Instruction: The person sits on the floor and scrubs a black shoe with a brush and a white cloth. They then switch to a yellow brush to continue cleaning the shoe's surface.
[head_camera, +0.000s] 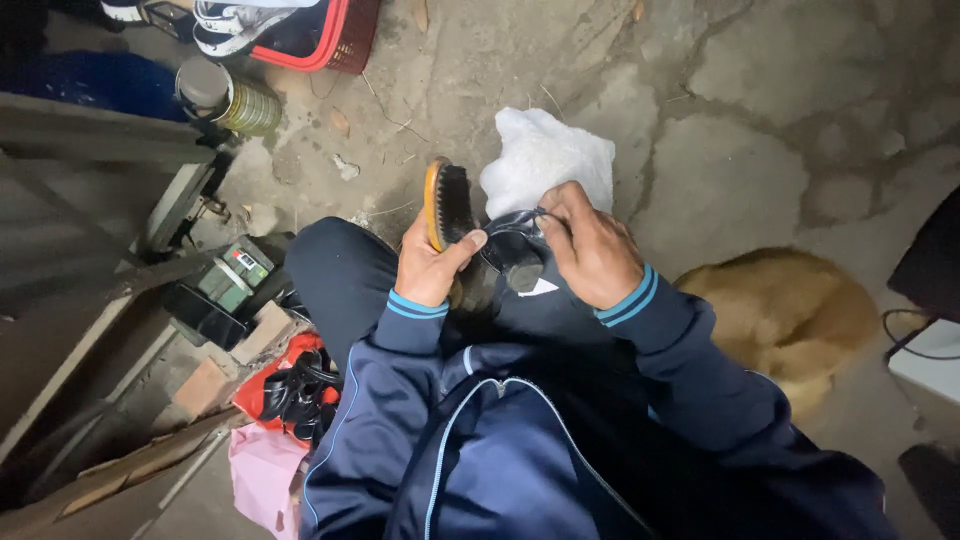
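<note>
My left hand (432, 265) grips a wooden brush (446, 205) with dark bristles, held upright over my knee. My right hand (590, 245) holds a small dark shoe or sandal (515, 250) by its strap, right next to the brush; the two hands nearly touch. Behind them a white cloth (545, 155) lies on the cracked concrete floor. I sit with dark trousers and a navy jacket with light blue trim.
A tan dog (785, 315) lies curled at my right. At left stand a metal tin (228, 98), a red basket (335, 35) with shoes, wooden boards (90, 370), a brick, a red bag with black items (295, 395) and pink cloth (262, 470).
</note>
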